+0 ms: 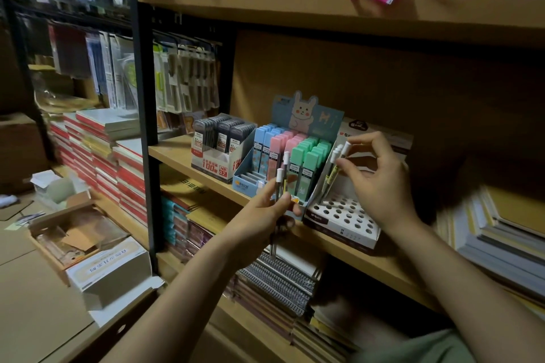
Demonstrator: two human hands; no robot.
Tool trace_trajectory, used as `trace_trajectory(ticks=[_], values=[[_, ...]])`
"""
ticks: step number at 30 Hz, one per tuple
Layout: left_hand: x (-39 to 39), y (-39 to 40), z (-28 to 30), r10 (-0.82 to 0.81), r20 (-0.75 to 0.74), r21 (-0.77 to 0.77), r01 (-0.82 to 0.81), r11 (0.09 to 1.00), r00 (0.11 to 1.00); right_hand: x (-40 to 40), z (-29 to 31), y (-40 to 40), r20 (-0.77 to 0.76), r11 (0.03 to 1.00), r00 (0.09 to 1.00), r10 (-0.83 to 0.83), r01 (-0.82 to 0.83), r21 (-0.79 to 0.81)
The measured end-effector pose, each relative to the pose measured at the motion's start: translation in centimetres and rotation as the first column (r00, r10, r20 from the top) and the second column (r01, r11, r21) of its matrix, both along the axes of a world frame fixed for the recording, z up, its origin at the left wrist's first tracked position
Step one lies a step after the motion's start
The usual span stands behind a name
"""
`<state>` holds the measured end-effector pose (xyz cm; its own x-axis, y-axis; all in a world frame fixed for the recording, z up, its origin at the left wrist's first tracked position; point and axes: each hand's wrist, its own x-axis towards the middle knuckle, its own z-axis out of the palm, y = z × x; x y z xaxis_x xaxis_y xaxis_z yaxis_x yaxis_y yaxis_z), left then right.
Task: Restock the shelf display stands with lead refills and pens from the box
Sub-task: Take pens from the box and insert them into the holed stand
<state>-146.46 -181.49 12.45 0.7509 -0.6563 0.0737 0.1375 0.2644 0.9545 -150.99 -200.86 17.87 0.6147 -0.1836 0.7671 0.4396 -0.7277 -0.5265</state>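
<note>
The shelf is a wooden board on a dark metal frame, with further boards above and below it. Three display stands sit side by side on it.

The rabbit stand, in the middle, has a blue back card with a rabbit figure and holds rows of blue, pink and green refill cases. Its front left compartment is nearly empty.

The grey stand, at the left and touching the rabbit stand, holds dark refill cases in clear sleeves.

The pen stand, at the right and just beside the rabbit stand, has a white top plate with rows of round holes. Most holes are vacant. A few pens stand tilted in holes at its rear left corner.

Spiral notebooks lie stacked on the board below. An open box rests at lower left, on flat cardboard.

The left hand is closed around two pens, held upright with white caps up, in front of the rabbit stand.

The right hand is above the pen stand. Its thumb and forefinger pinch one pen near the white cap; the pen tilts down toward the rear holes. Whether its tip is seated in a hole cannot be determined.
</note>
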Motion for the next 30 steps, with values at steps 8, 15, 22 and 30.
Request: trace_trajectory(ticks=[8, 15, 22, 30], values=[[-0.2, 0.0, 0.3, 0.012, -0.015, 0.017, -0.011, 1.000, 1.000, 0.6, 0.3, 0.2, 0.004, 0.996, 0.997, -0.083, 0.083, -0.032], [-0.1, -0.2, -0.1, 0.039, -0.039, -0.078, -0.042, 0.996, 0.998, 1.4, -0.5, 0.4, -0.073, 0.991, 0.990, -0.123, 0.118, -0.064], [0.2, 0.1, -0.3, 0.042, 0.048, -0.002, -0.041, 0.999, 0.998, 1.3, -0.8, 0.7, -0.102, 0.982, 0.982, -0.158, 0.146, -0.120], [-0.3, -0.1, -0.1, 0.007, 0.105, 0.031, -0.011, 0.999, 0.994, -0.4, -0.3, 1.6, -0.036, 0.997, 0.997, -0.070, 0.069, -0.031]])
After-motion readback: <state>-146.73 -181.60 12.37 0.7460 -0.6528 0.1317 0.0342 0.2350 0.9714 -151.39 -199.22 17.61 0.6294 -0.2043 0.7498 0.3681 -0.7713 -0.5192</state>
